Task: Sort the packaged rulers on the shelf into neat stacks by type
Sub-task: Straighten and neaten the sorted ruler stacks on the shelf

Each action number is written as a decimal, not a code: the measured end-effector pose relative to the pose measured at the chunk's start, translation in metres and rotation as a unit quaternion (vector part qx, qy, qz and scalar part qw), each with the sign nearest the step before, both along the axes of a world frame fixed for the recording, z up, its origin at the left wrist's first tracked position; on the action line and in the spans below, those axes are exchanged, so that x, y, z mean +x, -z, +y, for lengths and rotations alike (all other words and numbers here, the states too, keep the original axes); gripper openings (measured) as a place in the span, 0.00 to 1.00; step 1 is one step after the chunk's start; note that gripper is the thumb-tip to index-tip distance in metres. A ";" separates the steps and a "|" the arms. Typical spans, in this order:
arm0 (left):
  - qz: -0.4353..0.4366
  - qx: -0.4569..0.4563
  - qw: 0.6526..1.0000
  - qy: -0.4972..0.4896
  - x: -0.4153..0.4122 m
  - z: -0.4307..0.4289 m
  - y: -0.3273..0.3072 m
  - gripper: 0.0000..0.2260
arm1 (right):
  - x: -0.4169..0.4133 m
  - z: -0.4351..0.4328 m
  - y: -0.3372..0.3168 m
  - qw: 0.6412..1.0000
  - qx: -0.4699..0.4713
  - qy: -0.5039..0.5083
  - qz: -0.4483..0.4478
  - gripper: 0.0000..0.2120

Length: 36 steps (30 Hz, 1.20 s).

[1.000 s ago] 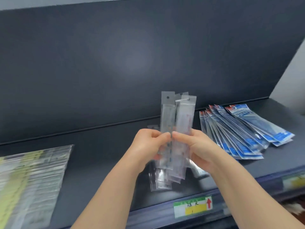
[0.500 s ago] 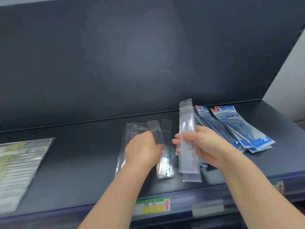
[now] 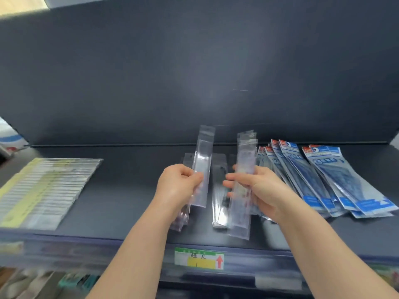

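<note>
Clear ruler pack [image 3: 203, 167]: pinched at mid-length by left hand [image 3: 177, 186], tilted up off the shelf [image 3: 129, 190], above and just left of the price label [image 3: 199, 258]. Bundle of clear packs [image 3: 244, 180]: gripped by curled right hand [image 3: 257, 188], above and just right of the label, lower ends near the front edge. Loose clear packs [image 3: 219, 203]: flat, straight above the label, between both hands. Bare shelf up-left of the label. Blue packs [image 3: 323, 180]: fanned far right of the label, overlapping, partly hidden behind the right wrist. Yellow-striped packs [image 3: 43, 190]: far left of the label, blurred, cut off at the frame edge. Print on clear packs unreadable.
</note>
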<state>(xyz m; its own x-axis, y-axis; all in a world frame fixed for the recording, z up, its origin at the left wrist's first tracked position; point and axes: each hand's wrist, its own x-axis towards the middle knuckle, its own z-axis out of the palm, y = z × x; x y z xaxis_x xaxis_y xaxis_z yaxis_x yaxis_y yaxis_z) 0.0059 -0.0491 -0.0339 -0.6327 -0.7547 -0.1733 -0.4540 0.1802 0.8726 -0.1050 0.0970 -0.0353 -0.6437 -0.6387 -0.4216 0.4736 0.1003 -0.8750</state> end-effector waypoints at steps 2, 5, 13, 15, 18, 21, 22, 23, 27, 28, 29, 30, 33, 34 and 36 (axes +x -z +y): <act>-0.015 -0.042 0.998 -0.041 0.010 -0.020 0.000 0.07 | 0.001 -0.004 0.000 1.000 0.016 -0.008 0.006 0.07; -0.048 -0.061 0.997 -0.017 0.021 -0.037 0.001 0.05 | 0.005 -0.014 0.002 1.000 0.011 -0.010 -0.001 0.10; -0.221 -0.254 0.940 0.050 0.024 -0.033 -0.004 0.12 | 0.014 -0.029 0.001 0.998 -0.029 -0.026 -0.046 0.11; -0.116 -0.139 0.982 0.060 0.023 -0.028 -0.010 0.11 | 0.018 -0.030 0.002 0.997 -0.051 -0.016 -0.053 0.09; -0.082 -0.008 0.987 0.135 0.019 -0.014 -0.015 0.12 | 0.025 -0.033 0.004 0.998 -0.054 0.011 -0.037 0.11; -0.060 0.003 0.985 0.162 0.017 -0.007 -0.007 0.11 | 0.029 -0.034 0.003 0.999 -0.051 0.014 -0.011 0.13; -0.053 -0.002 0.987 0.154 0.016 -0.007 -0.006 0.10 | 0.030 -0.033 0.002 0.999 -0.050 0.012 -0.004 0.13; -0.048 -0.008 0.989 0.136 0.016 -0.010 -0.005 0.10 | 0.030 -0.032 0.002 0.999 -0.049 0.014 -0.001 0.13; -0.061 -0.066 0.994 0.069 0.018 -0.032 0.002 0.11 | 0.027 -0.025 0.002 0.998 -0.049 0.040 -0.024 0.14; -0.085 -0.094 0.989 0.072 0.018 -0.036 0.004 0.12 | 0.026 -0.023 0.002 0.998 -0.042 0.045 -0.023 0.14; -0.115 -0.123 0.982 0.082 0.019 -0.038 0.005 0.11 | 0.026 -0.022 0.002 0.998 -0.038 0.047 -0.022 0.12; -0.147 -0.150 0.973 0.092 0.020 -0.039 0.005 0.09 | 0.025 -0.021 0.002 0.998 -0.036 0.047 -0.022 0.09; -0.235 -0.246 0.935 0.098 0.023 -0.036 0.006 0.10 | 0.025 -0.017 0.002 0.998 -0.048 0.035 -0.036 0.10; -0.239 -0.283 0.924 0.090 0.023 -0.032 0.004 0.12 | 0.025 -0.017 0.002 0.997 -0.061 0.030 -0.041 0.12; -0.175 -0.277 0.940 0.097 0.019 -0.022 -0.001 0.14 | 0.025 -0.018 0.004 0.996 -0.075 0.021 -0.036 0.11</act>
<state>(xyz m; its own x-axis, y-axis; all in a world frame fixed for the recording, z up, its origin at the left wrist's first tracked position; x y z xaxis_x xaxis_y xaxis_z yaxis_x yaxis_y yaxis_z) 0.0251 -0.0714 -0.0328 -0.7446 -0.6674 -0.0107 -0.6081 0.6716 0.4233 -0.0797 0.0788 -0.0390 -0.6424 -0.6719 -0.3686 0.5364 -0.0508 -0.8424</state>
